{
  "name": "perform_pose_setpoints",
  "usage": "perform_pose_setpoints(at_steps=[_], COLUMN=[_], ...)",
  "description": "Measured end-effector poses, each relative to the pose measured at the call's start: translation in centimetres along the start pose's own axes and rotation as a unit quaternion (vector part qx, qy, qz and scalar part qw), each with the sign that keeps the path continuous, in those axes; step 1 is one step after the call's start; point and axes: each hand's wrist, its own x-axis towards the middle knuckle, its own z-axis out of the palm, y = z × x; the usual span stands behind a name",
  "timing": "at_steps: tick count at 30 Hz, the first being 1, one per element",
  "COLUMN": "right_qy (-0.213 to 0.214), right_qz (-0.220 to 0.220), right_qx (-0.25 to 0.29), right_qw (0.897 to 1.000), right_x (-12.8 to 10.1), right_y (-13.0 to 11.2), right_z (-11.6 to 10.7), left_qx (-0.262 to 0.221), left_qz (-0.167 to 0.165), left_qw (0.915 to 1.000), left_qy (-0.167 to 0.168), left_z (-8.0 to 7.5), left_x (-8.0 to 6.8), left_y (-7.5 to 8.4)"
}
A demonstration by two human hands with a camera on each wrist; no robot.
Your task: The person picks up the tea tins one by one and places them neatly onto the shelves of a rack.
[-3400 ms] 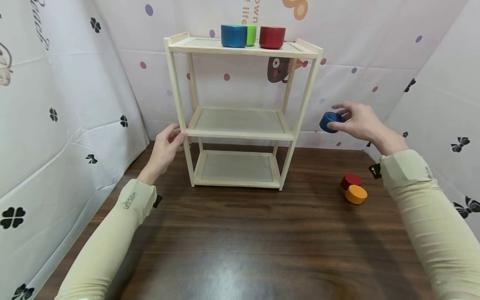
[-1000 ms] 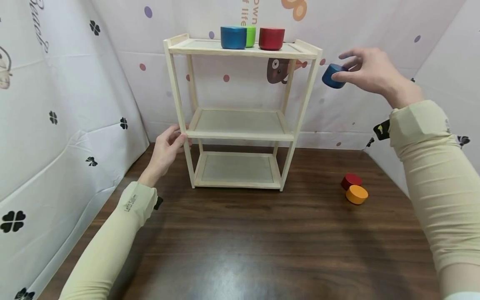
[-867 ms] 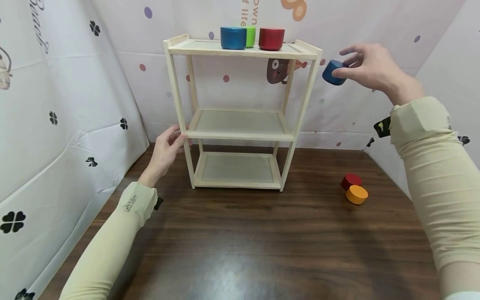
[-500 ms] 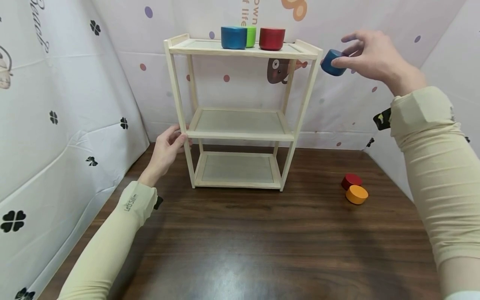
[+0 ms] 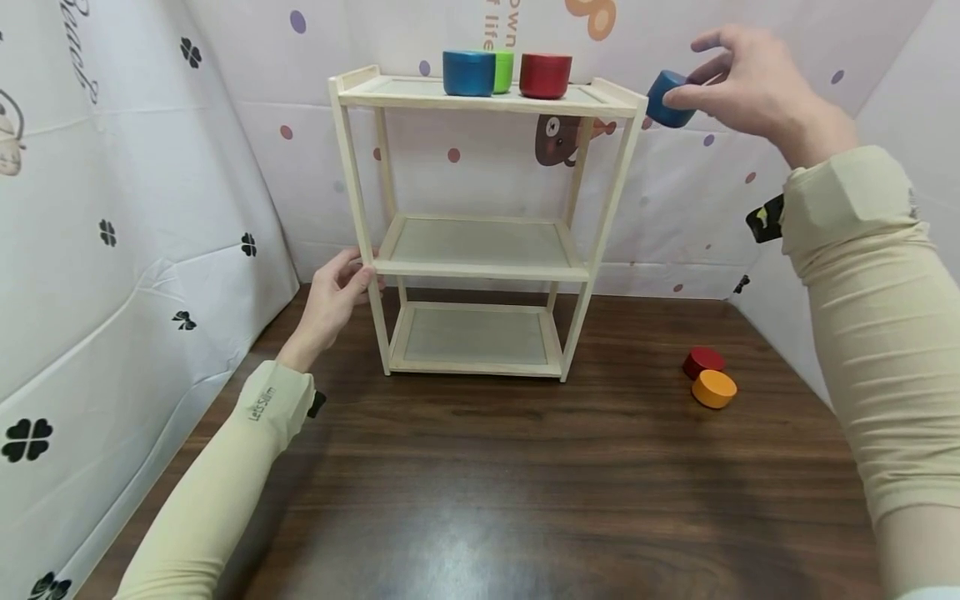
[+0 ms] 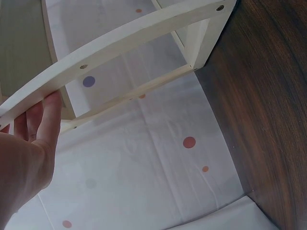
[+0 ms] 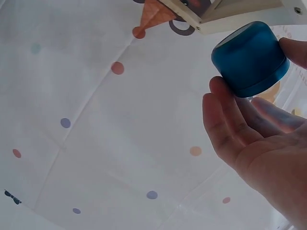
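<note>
My right hand [image 5: 761, 87] pinches a small blue round tin [image 5: 670, 99] between thumb and fingers, in the air just right of the top corner of a pale wooden shelf rack [image 5: 480, 272]. The right wrist view shows the same tin [image 7: 250, 60] tilted, with the rack's frame [image 7: 240, 21] behind it. At the rack's left front post, level with the middle shelf, my left hand [image 5: 330, 302] grips the wood, its far fingers partly hidden. On the top shelf stand a larger blue tin [image 5: 468, 73], a green tin [image 5: 503, 72] partly behind it and a red tin [image 5: 545, 76].
A dark red lid-like disc [image 5: 702, 362] and an orange one [image 5: 714, 389] lie together on the brown wooden table [image 5: 480, 483], right of the rack. White patterned cloth [image 5: 150, 250] stands as walls at the back and both sides.
My right hand has risen with the small blue tin, from about middle-shelf height to beside the top shelf. The left hand keeps its place on the post.
</note>
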Motion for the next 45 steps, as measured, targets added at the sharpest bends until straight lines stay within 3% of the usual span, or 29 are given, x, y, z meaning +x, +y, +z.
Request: perform_pose_setpoints(at_steps=[13, 18, 45], right_qy=[0.030, 0.030, -0.016], right_qz=[-0.028, -0.011, -0.056], right_qx=[0.003, -0.019, -0.038], right_qw=[0.999, 0.999, 0.998], right_x=[0.3, 0.3, 0.7], right_y=[-2.8, -3.8, -10.3], right_z=[-1.0, -1.2, 1.6], left_qx=[-0.004, 0.005, 0.010], left_qz=[0.005, 0.005, -0.003], left_qw=[1.0000, 1.0000, 0.9999], left_qy=[0.000, 0.001, 0.005], left_z=[0.0, 0.0, 0.2], left_x=[0.0, 0.1, 0.0], left_y=[0.2, 0.2, 0.2])
